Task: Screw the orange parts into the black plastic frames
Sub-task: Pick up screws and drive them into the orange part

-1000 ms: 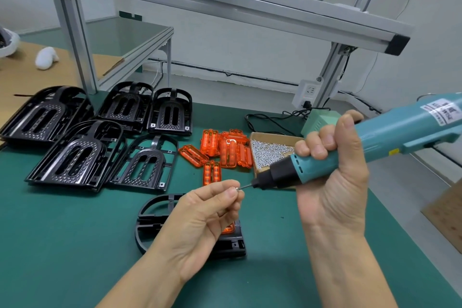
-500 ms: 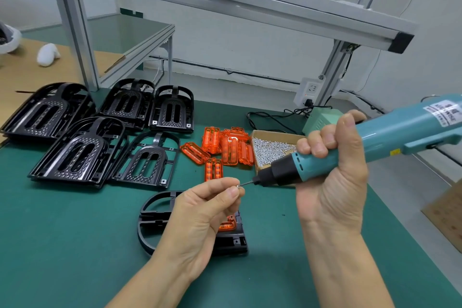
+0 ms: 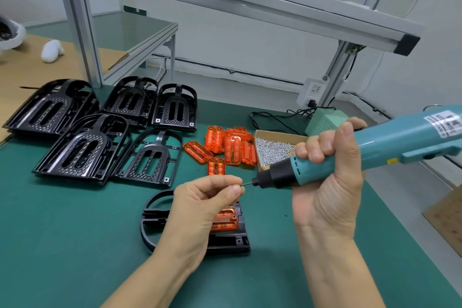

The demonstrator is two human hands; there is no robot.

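Right hand (image 3: 330,182) gripped the screwdriver (image 3: 370,150); left hand (image 3: 200,205) fingers (image 3: 233,189) pinched at its bit tip, above the frame (image 3: 225,240) near the worktop's (image 3: 62,245) front edge.

Right hand (image 3: 327,182): electric screwdriver (image 3: 375,150) is gripped.
Left hand (image 3: 202,205): fingertips are pinched at the bit tip.
Black frame (image 3: 225,240): orange part (image 3: 225,219) is seated inside.

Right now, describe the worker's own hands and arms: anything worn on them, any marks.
Both the left hand and the right hand are bare: no gloves, rings or watch show. Both forearms are uncovered down to the picture's bottom edge, with no sleeves in view. Fingernails are short and plain. No marks stand out.
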